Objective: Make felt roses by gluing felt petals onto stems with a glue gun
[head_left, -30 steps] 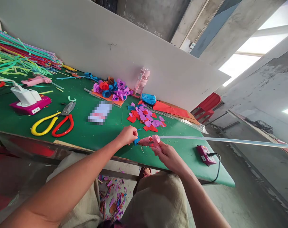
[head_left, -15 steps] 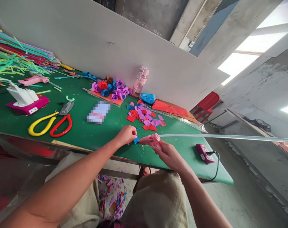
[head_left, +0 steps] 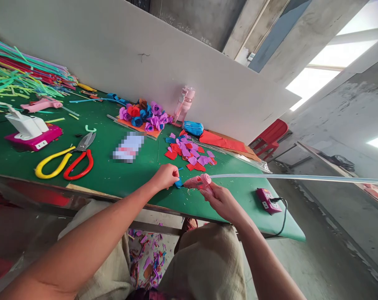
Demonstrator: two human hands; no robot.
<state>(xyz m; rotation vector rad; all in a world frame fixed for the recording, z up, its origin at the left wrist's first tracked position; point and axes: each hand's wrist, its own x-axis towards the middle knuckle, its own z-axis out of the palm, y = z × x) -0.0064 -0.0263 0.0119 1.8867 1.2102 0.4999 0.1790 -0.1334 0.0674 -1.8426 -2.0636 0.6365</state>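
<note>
My left hand [head_left: 166,176] is closed in a pinch on a small blue paper flower [head_left: 178,183], low over the front of the green table. Part of the flower is hidden by the fingers. Wrapped round a pink glue gun [head_left: 199,181], my right hand [head_left: 219,200] points its nozzle left at the flower, the tip close against the blue paper. A long clear glue stick [head_left: 270,178] runs out of the gun's back to the right. Just beyond the hands lies a pile of loose purple and red paper petals [head_left: 189,150].
Finished paper flowers [head_left: 145,114] sit on an orange sheet, near a pink bottle [head_left: 184,106] and a blue pouch [head_left: 193,128]. Left are scissors [head_left: 85,141], a second pink glue gun [head_left: 42,105], a power strip [head_left: 36,139] and coloured stems [head_left: 29,68]. Another power strip [head_left: 268,201] stands right.
The view has shifted slightly. The blue flower seems to have turned a little in my left hand, while the glue gun's nozzle stays beside it.
</note>
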